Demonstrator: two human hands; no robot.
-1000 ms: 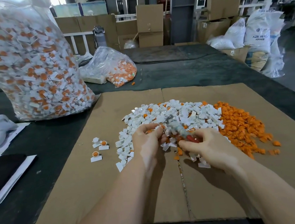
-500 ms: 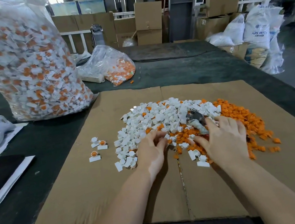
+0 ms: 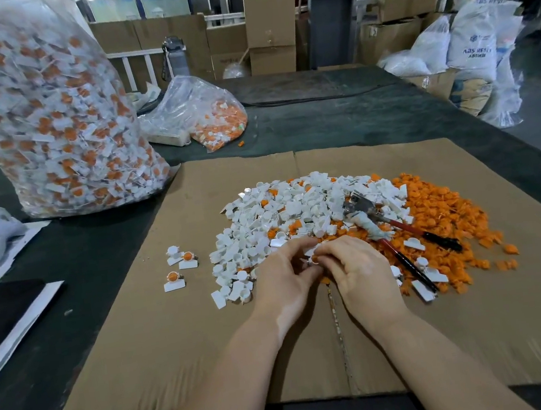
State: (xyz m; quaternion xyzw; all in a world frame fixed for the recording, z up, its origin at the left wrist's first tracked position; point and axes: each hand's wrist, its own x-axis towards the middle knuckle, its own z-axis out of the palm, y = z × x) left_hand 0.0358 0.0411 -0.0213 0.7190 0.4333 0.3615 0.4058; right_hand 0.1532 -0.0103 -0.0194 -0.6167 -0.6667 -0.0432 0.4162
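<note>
White plastic piece [image 3: 311, 251] is pinched between both hands, low over the cardboard sheet [image 3: 144, 356] at the near edge of the white heap [image 3: 280, 213]. The left hand [image 3: 281, 278] has its grip closed on it, fingers curled round from the left. The right hand [image 3: 359, 272] grips it too, fingertips pinching from the right. The fingers hide whether an orange insert already sits in it. To do this well, I judge the left should hold the piece steady while the right does the pressing or turning. Keeping it low means a dropped part lands on the sheet and not in a heap.

Around, from the left: a dark flat slab [image 3: 0, 316] lies on papers, and a big clear bag [image 3: 46, 113] holds white-and-orange parts. Three assembled pieces [image 3: 181, 267] are set apart on the sheet, and a smaller bag [image 3: 206, 110] lies farther back on the bench [image 3: 337, 118]. Right of the hands, pliers [image 3: 367, 223] lie across the heaps, one red handle just beside the right hand, the likeliest thing to snag. Beyond them spreads the orange heap [image 3: 440, 211].
</note>
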